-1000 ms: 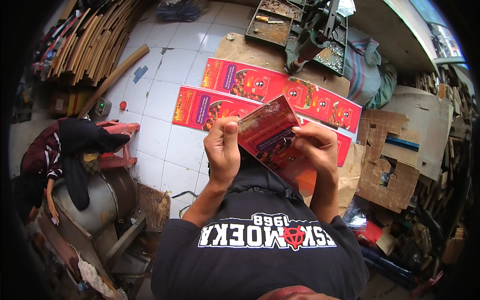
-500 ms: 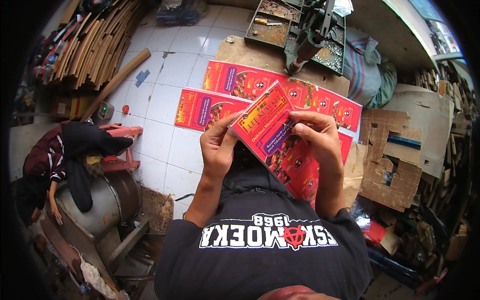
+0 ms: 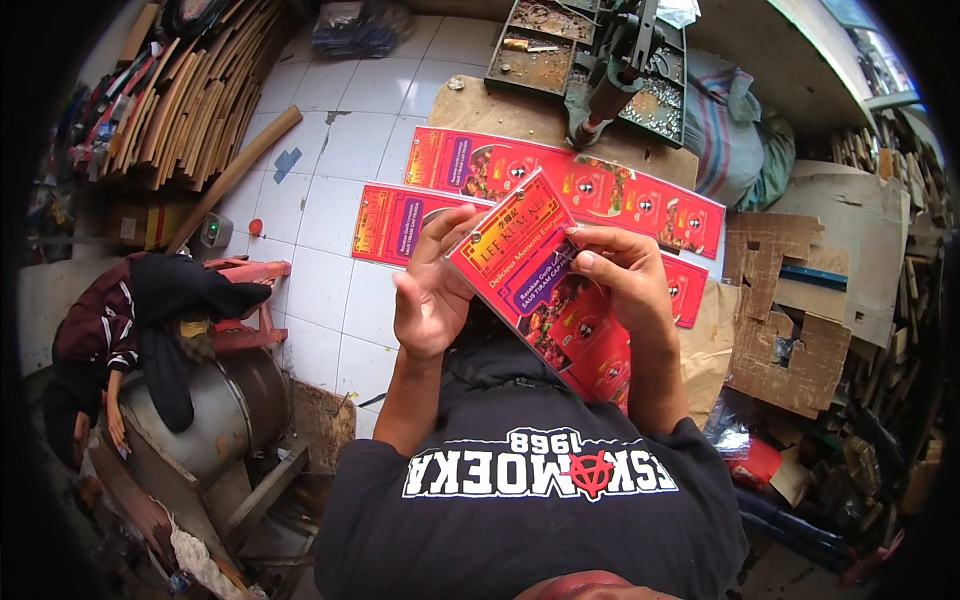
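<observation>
Red sheet (image 3: 552, 308) with white-lettered purple label (image 3: 543, 282) sits in right-hand fingers (image 3: 612, 240).

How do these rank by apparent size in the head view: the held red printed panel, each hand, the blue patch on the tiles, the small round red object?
1. Red printed panel
2. Left hand and right hand: too alike to rank
3. Blue patch
4. Round red object

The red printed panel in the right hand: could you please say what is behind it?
Behind the held panel, most of an upper red panel and parts of lower red panelling show; what it covers between those parts cannot be seen.
</observation>
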A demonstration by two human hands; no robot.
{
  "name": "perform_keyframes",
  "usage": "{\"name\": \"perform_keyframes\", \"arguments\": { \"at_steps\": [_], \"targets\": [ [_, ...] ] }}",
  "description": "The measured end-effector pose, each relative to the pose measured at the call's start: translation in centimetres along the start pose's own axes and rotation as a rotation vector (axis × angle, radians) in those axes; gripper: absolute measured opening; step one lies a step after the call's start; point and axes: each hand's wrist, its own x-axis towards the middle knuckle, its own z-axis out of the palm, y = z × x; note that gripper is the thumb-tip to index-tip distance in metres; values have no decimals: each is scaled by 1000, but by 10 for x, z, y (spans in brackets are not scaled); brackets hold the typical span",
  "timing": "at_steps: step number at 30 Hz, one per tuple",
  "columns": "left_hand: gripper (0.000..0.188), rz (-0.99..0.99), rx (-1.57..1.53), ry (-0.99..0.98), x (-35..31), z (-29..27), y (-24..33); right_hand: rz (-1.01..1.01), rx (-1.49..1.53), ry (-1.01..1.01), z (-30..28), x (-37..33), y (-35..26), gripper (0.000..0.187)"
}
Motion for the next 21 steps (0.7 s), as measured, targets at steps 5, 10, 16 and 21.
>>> {"name": "perform_keyframes", "arguments": {
  "at_steps": [5,10,16,21],
  "targets": [
    [57,-118,544,6,0,7,2,-46,-111,13,16,-9,-5,28],
    [44,-119,555,112,-6,25,7,-637,-844,168,33,-13,-8,31],
    [43,-51,736,70,-11,36,11,-992,-980,274,65,-9,-12,37],
    [44,-84,762,50,-12,47,18,-1117,-1059,272,70,-3,-8,37]
  ]
}}
